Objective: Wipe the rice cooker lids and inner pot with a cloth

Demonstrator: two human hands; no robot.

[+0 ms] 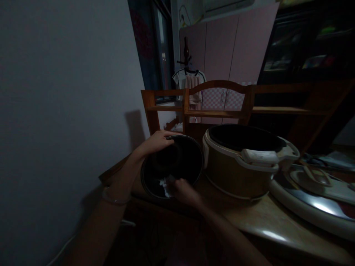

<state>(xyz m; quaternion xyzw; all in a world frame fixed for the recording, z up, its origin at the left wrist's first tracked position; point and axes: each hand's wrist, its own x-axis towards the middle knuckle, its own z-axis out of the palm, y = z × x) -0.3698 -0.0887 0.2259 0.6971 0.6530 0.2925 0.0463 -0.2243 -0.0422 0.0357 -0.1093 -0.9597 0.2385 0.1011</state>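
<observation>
A dark round inner pot [180,159] is tilted on the table with its mouth facing me. My left hand [161,142] grips its upper left rim, fingers bent over the edge. Inside the pot, my right hand [181,190] is closed on a crumpled white tissue [166,186] against the lower inner wall. That hand is somewhat blurred, and its fingertips are partly hidden. Just right of the pot stands a rice cooker body [235,173] with white handles and a dark opening.
A large cooker lid [318,195] with a shiny metal band lies on the table [249,218] at the right. A wooden shelf frame [219,87] rises behind the cooker. The white wall [69,92] closes off the left side.
</observation>
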